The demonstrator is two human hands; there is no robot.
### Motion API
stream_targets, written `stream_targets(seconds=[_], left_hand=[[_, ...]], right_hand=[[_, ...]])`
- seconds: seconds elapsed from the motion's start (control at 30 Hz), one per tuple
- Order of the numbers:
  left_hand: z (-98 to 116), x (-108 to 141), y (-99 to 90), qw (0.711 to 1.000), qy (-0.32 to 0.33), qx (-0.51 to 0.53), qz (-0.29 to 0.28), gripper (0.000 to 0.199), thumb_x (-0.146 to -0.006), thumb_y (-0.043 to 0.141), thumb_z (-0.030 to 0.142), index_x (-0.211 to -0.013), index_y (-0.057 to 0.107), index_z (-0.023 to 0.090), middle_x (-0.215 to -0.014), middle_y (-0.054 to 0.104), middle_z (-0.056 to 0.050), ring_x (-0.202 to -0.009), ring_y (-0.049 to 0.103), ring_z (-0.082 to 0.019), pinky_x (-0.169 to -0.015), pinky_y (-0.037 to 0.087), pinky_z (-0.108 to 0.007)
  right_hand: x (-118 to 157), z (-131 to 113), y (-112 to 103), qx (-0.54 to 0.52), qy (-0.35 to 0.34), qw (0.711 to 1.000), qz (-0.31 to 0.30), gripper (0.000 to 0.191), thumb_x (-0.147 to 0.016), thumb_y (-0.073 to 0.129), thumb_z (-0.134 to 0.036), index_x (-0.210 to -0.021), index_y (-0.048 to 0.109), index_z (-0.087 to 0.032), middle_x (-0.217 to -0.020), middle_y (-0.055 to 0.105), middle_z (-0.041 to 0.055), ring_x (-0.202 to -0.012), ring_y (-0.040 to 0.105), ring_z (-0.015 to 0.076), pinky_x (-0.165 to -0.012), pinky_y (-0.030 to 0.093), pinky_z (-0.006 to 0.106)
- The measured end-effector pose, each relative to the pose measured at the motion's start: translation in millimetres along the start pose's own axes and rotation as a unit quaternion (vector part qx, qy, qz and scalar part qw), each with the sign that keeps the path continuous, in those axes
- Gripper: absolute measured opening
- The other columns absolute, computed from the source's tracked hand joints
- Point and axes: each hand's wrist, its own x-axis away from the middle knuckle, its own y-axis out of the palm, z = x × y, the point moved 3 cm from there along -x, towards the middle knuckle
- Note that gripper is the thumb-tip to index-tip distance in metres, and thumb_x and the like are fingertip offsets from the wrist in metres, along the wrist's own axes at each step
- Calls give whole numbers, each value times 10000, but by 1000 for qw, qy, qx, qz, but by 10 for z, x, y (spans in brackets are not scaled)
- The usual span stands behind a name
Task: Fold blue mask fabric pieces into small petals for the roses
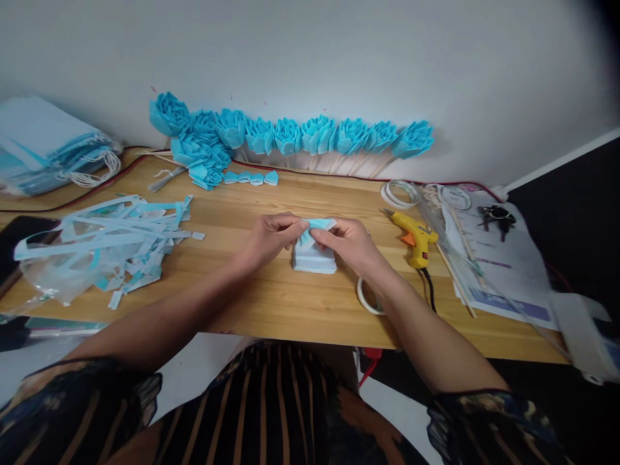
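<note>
Between my two hands is a small light-blue piece of mask fabric (320,224), partly folded. My left hand (276,236) pinches its left end between thumb and fingers. On its right side my right hand (351,240) grips it, thumb pressed on top. Just below the fingers lies a stack of pale cut fabric pieces (314,261) on the wooden table (232,284). A row of small folded blue petals (250,178) sits farther back.
Blue fabric roses (318,134) on sticks lean along the wall. Left are fabric scraps (140,226) and stacked face masks (48,142). Right are a yellow glue gun (415,237), tape rolls (400,194), keys (497,218) and papers (508,271). Another tape roll (363,298) lies by my right forearm.
</note>
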Motion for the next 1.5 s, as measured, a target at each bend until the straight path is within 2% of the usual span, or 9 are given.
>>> stream_targets(seconds=[0.27,0.43,0.67,0.83,1.1,1.2,1.33,1.5], left_hand=[[-66,10,28,997,-57,51,2,303,-780,716,440,-668,697,159,-576,582,9,-511,477,-80,-510,387,-220],[-108,-16,5,992,-79,94,12,375,-795,696,498,-657,684,149,-584,601,-9,-501,498,-80,-500,410,-221],[-131,-56,-19,997,-66,48,5,334,-714,762,481,-717,707,152,-623,639,-7,-520,485,-77,-493,393,-209],[-120,-40,-9,997,-68,42,1,316,-745,729,467,-698,703,155,-638,650,-11,-527,492,-77,-515,403,-213],[-75,-23,13,998,-53,15,-34,357,-728,760,498,-676,670,157,-596,594,25,-529,465,-66,-518,368,-201],[-78,-16,20,999,-40,4,-35,360,-743,742,489,-650,652,153,-584,581,22,-529,452,-68,-514,351,-206],[-85,18,61,997,-33,-26,-62,333,-778,703,445,-639,642,150,-562,548,25,-527,444,-71,-501,327,-206],[-72,32,90,995,-36,-30,-86,295,-793,684,417,-683,662,145,-615,601,10,-548,485,-81,-516,364,-209]], right_hand=[[-12,-58,-75,50,-58,997,33,361,-854,658,-481,-655,569,-193,-608,532,-36,-592,450,105,-568,334,256],[-15,-77,-89,90,-74,993,33,331,-862,633,-426,-648,534,-194,-612,495,-43,-587,422,100,-576,322,261],[-16,-54,-88,115,-76,990,35,349,-861,642,-447,-642,535,-197,-603,479,-46,-576,401,101,-561,307,261],[-18,-57,-116,95,-78,991,60,309,-874,632,-453,-703,584,-201,-625,491,-42,-593,416,107,-575,324,265],[12,-136,-54,128,-99,986,28,329,-874,619,-410,-641,515,-202,-592,449,-51,-558,378,95,-546,290,267],[17,-146,-26,111,-96,989,21,312,-865,633,-417,-663,532,-202,-608,477,-48,-568,402,96,-550,308,262],[8,-102,-15,77,-81,994,16,267,-813,709,-435,-752,601,-199,-652,521,-40,-598,450,104,-550,338,252],[-12,-86,-85,-4,-82,994,79,306,-820,708,-494,-750,657,-200,-664,575,-25,-617,495,111,-579,403,247]])
